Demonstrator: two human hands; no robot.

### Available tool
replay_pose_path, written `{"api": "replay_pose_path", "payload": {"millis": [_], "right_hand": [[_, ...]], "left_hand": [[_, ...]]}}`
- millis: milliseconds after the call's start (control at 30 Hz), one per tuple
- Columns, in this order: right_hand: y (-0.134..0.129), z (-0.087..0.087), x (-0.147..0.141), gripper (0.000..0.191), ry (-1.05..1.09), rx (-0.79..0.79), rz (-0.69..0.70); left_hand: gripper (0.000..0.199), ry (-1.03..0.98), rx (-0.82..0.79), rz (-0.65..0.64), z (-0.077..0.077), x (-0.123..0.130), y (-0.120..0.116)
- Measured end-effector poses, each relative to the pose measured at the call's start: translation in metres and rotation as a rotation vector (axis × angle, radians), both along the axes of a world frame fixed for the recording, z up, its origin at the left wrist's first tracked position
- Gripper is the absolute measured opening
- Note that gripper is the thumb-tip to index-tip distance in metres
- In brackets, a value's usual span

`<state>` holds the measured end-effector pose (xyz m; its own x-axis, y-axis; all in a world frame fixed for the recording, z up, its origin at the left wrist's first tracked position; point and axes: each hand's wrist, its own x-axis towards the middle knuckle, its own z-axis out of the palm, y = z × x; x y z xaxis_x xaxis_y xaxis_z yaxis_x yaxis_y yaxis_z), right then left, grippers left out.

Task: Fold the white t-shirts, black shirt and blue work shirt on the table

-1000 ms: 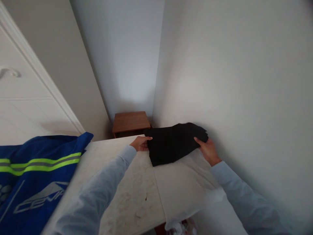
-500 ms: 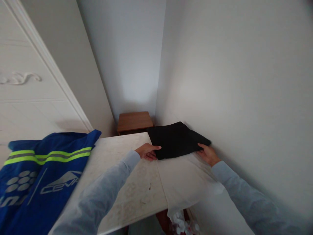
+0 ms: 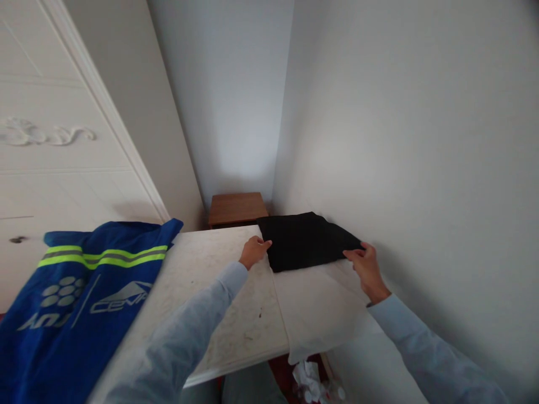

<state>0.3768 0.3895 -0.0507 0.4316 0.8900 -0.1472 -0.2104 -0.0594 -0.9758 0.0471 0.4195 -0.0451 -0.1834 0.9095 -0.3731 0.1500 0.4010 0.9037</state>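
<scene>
A folded black cloth (image 3: pixel 305 242), which looks like a garment, lies on a white sheet of thin material (image 3: pixel 318 308) at the table's right side, close to the wall. At its left edge, my left hand (image 3: pixel 254 252) has thumb and fingers closed on the fabric. My right hand (image 3: pixel 367 269) pinches the cloth near its right corner. A blue work garment (image 3: pixel 122 289) with a yellow-green reflective stripe and white printed logos is spread at the left, apart from both hands.
The white, stained table (image 3: pixel 227 314) ends at the bottom, above my legs. A brown wooden cabinet (image 3: pixel 236 207) stands in the corner behind it. White cupboard doors (image 3: pixel 76 179) rise at left, a wall (image 3: pixel 400 140) at right. Crumpled white litter (image 3: pixel 309 379) lies below the table edge.
My left hand has slid slightly up along the cloth's left edge. My right hand has moved from the front edge to the right corner. The view has shifted slightly left.
</scene>
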Motion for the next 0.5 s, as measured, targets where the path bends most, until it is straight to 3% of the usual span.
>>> {"api": "replay_pose_path", "payload": {"millis": [67,233,367,500], "right_hand": [[-0.004,0.013,-0.02,0.068,-0.094,0.029,0.027],[-0.001,0.043,-0.067,0.054,-0.129,0.02,0.266],[0.007,0.047,-0.082,0.047,-0.058,-0.025,0.333],[0.008,0.041,-0.085,0.039,0.079,-0.153,0.375]], "left_hand": [[0.026,-0.015,0.027,0.05,0.005,0.002,0.016],[0.025,-0.099,-0.023,0.139,0.013,0.009,0.056],[0.023,-0.121,-0.027,0.204,0.012,0.014,0.075],[0.016,-0.125,0.012,0.181,0.016,0.022,0.077]]}}
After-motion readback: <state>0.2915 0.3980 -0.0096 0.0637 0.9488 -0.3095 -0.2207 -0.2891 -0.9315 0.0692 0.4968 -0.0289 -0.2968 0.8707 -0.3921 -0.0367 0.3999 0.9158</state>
